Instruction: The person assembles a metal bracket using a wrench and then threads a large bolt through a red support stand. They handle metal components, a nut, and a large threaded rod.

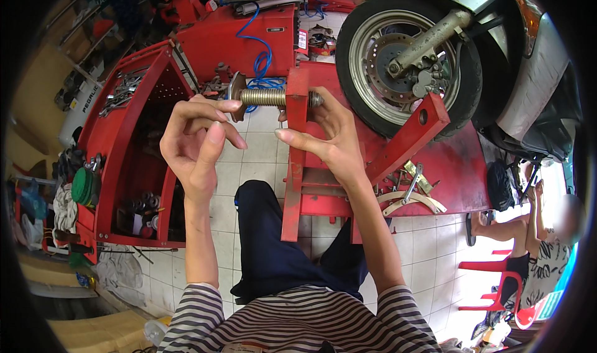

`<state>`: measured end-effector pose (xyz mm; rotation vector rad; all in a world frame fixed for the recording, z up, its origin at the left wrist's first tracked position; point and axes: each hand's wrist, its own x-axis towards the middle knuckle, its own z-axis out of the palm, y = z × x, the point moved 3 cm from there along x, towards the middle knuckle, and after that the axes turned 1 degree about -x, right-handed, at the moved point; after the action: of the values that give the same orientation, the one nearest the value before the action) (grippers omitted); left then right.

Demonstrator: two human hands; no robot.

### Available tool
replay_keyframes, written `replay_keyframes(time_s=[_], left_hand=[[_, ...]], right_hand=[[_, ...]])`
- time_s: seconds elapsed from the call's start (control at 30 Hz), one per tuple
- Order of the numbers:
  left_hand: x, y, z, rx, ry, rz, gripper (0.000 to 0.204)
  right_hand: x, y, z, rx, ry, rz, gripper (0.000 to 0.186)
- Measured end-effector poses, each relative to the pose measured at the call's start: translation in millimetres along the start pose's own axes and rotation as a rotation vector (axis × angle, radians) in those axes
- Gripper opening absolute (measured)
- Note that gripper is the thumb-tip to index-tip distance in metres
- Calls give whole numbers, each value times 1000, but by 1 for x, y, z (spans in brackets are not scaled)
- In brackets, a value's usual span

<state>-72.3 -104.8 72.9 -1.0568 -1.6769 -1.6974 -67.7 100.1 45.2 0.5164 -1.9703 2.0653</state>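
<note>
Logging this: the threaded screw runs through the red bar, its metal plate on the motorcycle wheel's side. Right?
No: in the head view, the threaded screw runs through the red bar, but its metal plate is on the side away from the motorcycle wheel.

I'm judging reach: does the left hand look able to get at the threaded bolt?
Probably yes: the left hand is close by, and the threaded bolt left of the red upright looks uncovered.

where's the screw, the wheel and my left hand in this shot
screw (263, 98): head view, on the threaded shaft
wheel (379, 67): head view, on the brake disc, left of the hub
left hand (191, 151): head view, on the palm
</note>
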Motion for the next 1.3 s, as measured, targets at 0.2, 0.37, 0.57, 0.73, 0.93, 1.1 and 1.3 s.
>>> replay_keyframes(time_s=[0.2,0.37,0.57,0.73,0.93,1.1,1.3], left_hand=[[6,-1,6,117,380,-171,17],[22,0,11,198,56,-482,31],[37,1,-7,-170,-219,-155,45],[33,2,2,-254,-17,-113,35],[31,1,11,-146,-134,-491,31],[34,11,-7,-228,-135,8,51],[28,-5,5,60,-129,-452,37]], right_hand=[[-1,7,-4,-40,26,-6,76],[0,5,-2,-50,21,-1,77],[0,0,0,-33,16,-42,71],[-2,0,-3,-23,25,-11,68],[0,0,-4,-33,17,-20,71],[-1,-1,1,-30,18,-28,72],[-1,-2,-1,-38,20,-31,69]])
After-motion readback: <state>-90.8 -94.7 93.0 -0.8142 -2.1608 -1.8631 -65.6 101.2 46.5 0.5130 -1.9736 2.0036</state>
